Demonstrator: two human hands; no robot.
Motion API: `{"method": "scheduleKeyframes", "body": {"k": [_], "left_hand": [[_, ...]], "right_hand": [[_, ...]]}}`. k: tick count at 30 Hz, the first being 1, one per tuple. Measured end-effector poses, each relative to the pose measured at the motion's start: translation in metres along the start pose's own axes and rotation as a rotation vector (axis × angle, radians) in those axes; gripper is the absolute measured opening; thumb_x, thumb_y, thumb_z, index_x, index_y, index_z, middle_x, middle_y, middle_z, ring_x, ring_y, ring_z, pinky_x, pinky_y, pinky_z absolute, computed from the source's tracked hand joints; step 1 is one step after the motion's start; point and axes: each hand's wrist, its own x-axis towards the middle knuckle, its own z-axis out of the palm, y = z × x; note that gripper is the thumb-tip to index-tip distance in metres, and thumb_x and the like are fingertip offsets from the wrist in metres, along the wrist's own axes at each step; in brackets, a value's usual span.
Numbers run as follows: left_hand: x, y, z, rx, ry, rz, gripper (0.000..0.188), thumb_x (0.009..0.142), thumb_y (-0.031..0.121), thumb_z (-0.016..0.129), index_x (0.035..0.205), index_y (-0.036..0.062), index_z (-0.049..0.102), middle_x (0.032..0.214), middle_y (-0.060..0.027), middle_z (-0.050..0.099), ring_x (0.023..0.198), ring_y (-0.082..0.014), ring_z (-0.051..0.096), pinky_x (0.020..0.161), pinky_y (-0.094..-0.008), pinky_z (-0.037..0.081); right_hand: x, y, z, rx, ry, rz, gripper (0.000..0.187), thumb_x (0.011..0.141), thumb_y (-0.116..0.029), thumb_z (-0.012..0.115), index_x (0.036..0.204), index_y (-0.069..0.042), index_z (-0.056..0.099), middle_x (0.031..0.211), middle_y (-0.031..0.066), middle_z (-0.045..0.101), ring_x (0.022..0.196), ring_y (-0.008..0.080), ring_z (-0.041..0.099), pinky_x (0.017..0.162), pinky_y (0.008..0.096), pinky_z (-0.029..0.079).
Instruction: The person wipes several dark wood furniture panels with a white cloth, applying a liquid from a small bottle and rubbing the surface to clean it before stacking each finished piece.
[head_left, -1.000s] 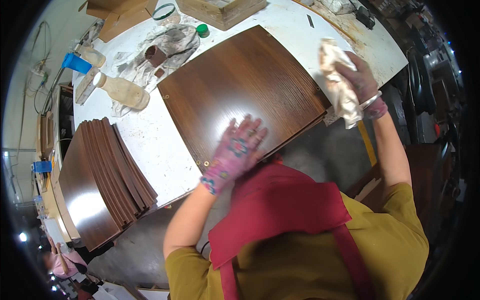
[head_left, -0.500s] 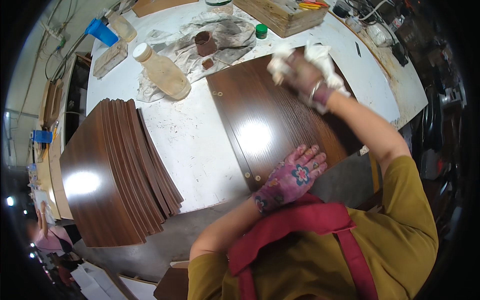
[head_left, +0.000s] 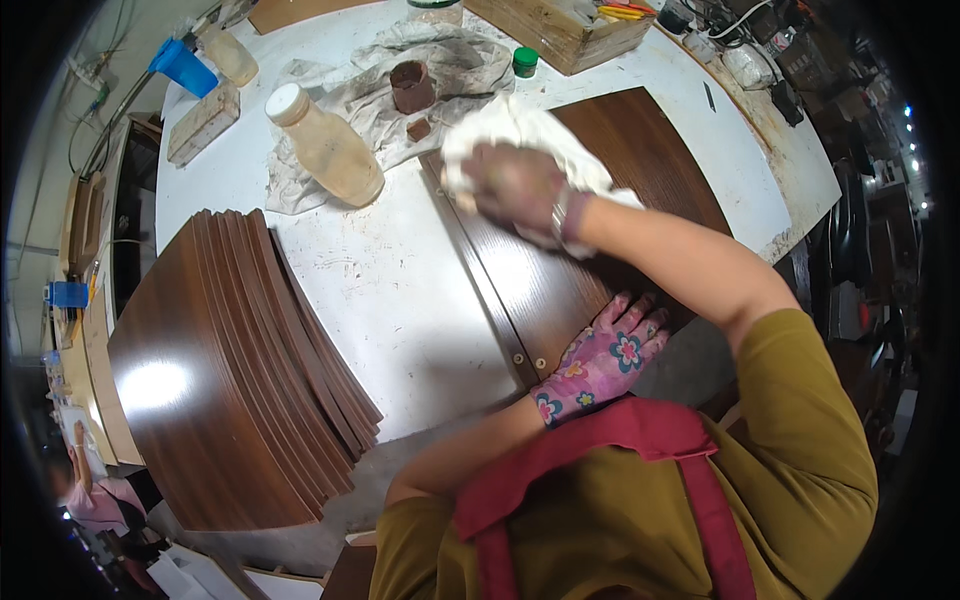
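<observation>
A dark brown wood-grain panel (head_left: 655,150) lies on the white table, with small round fittings along its left edge. My right hand (head_left: 518,188), in a stained glove, presses a bunched white cloth (head_left: 525,125) onto the panel's far left part. Part of the cloth trails out beneath the wrist. At the panel's near edge, my left hand (head_left: 610,355), in a pink flowered glove, lies flat with its fingers stretched over the surface.
Similar brown panels (head_left: 215,380) are stacked at the left. Beyond are a cloudy plastic bottle (head_left: 330,150), a brown-stained cup (head_left: 411,88) on a crumpled cloth (head_left: 465,70), a green-lidded jar (head_left: 525,62), a wooden box (head_left: 580,45) and a blue cup (head_left: 183,67). Another person (head_left: 100,500) stands far left.
My right hand has swept the cloth leftward across the panel, from its far right part to its far left corner. My left hand remains flat at the near edge.
</observation>
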Motion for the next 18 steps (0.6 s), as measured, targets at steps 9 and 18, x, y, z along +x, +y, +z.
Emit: {"method": "scheduleKeyframes", "body": {"k": [9, 18], "left_hand": [[0.001, 0.000, -0.016, -0.017, -0.049, -0.035, 0.039, 0.089, 0.019, 0.050, 0.127, 0.0154, 0.059, 0.130, -0.0086, 0.057, 0.126, -0.0280, 0.050, 0.109, -0.0463, 0.033], [0.019, 0.003, -0.026, -0.075, -0.019, 0.020, 0.027, 0.084, 0.014, 0.057, 0.109, 0.0115, 0.066, 0.120, -0.0105, 0.061, 0.117, -0.0291, 0.057, 0.104, -0.0425, 0.041]], "right_hand": [[-0.027, -0.029, 0.001, 0.015, 0.005, -0.117, 0.021, 0.076, -0.024, 0.065, 0.090, -0.009, 0.062, 0.089, 0.0118, 0.061, 0.080, 0.0296, 0.063, 0.067, 0.0433, 0.052], [-0.165, 0.299, -0.160, -0.160, -0.061, 1.061, 0.045, 0.082, -0.030, 0.065, 0.119, -0.005, 0.063, 0.106, 0.0153, 0.070, 0.098, 0.0295, 0.067, 0.088, 0.0371, 0.051]]}}
